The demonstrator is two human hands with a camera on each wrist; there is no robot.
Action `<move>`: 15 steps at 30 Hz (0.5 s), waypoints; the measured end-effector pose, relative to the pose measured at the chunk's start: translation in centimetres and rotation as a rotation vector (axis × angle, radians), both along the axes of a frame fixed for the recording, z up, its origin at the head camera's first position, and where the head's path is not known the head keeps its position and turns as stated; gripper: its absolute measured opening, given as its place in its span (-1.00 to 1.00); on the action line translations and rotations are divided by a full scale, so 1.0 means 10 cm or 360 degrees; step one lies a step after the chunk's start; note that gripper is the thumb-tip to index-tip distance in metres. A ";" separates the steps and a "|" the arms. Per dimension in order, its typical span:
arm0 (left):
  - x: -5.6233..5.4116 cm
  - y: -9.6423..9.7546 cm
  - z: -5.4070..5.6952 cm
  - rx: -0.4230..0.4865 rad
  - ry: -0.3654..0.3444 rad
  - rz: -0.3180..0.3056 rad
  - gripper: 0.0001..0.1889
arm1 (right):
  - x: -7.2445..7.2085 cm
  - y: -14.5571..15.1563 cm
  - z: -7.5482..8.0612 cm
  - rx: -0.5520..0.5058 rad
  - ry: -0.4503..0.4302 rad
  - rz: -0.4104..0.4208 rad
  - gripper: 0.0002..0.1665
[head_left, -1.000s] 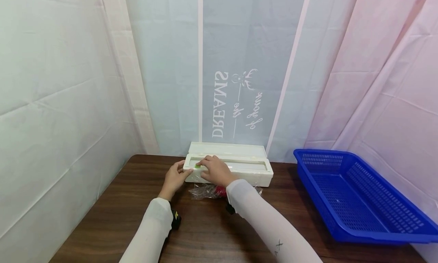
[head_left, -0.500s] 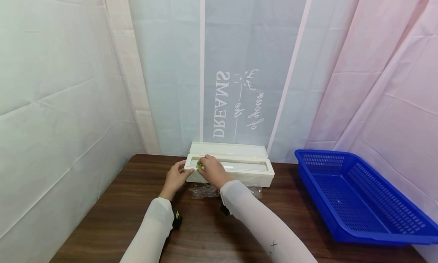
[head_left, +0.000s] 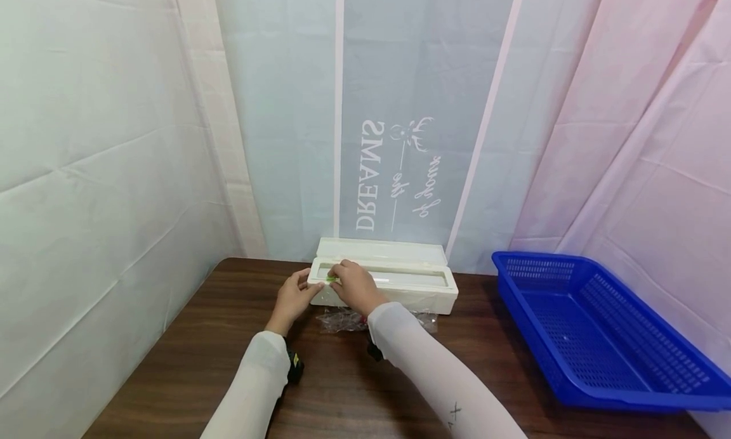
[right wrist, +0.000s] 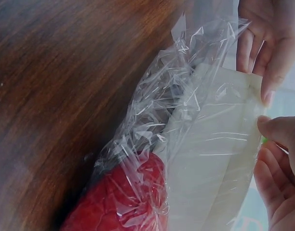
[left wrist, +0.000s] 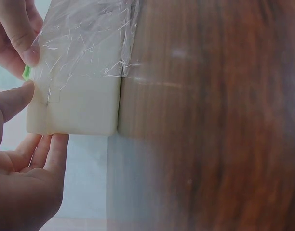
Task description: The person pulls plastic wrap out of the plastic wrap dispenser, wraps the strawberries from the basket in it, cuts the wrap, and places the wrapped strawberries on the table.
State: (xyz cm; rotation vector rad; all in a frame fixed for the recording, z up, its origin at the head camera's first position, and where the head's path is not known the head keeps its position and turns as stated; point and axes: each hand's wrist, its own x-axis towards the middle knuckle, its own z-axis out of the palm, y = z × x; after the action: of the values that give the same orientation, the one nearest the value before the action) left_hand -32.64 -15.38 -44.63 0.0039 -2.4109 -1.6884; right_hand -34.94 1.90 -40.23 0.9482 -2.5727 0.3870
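Note:
A long white cling film dispenser [head_left: 400, 297] sits at the back of the table, its lid [head_left: 382, 250] raised behind it. My left hand [head_left: 294, 299] grips its left end, thumb at the front edge and fingers against the end face. With my right hand [head_left: 355, 287] I pinch the small green slide cutter [head_left: 330, 278] near the left end of the top; my fingers hide most of it. Clear cling film [head_left: 342, 320] hangs down the front onto the table. Under or inside the film lies a red object [right wrist: 133, 192], its kind unclear; the right arm mostly covers it in the head view.
To the right stands a blue perforated plastic basket [head_left: 571, 337]. The dark wooden table [head_left: 188, 350] extends in front of the dispenser. A printed curtain [head_left: 422, 77] hangs directly behind, and pale cloth walls rise at both sides.
My right hand has shifted slightly left and its fingers have drawn together around the green slide cutter. The red object is now more covered by the right arm. My left hand keeps its hold.

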 end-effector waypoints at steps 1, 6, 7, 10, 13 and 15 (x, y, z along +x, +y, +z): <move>0.00 0.00 0.00 -0.0002 0.0000 -0.0003 -0.32 | 0.00 0.00 -0.01 0.0002 0.0006 0.0003 -0.78; -0.01 0.00 0.00 0.0011 0.0014 -0.0019 -0.32 | -0.03 0.00 -0.02 0.0045 0.0059 0.0022 -0.76; -0.01 0.00 0.00 0.0013 0.0017 -0.0018 -0.32 | -0.03 0.00 -0.02 0.0062 0.0069 0.0026 -0.75; -0.02 0.00 -0.01 0.0010 0.0022 -0.0017 -0.32 | -0.03 -0.02 -0.01 0.0128 0.0086 0.0025 -0.73; -0.02 0.00 -0.02 0.0008 0.0018 -0.0015 -0.32 | -0.03 -0.03 0.00 0.0188 0.0098 0.0022 -0.71; -0.01 0.00 -0.02 0.0007 0.0016 -0.0015 -0.33 | -0.02 -0.03 0.00 0.0208 0.0116 0.0020 -0.71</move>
State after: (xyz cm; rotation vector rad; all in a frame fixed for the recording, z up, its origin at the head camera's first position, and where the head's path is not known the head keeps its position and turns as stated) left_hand -32.76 -15.39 -44.79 -0.0153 -2.4036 -1.6940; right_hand -35.14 1.60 -40.25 1.0045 -2.5522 0.1859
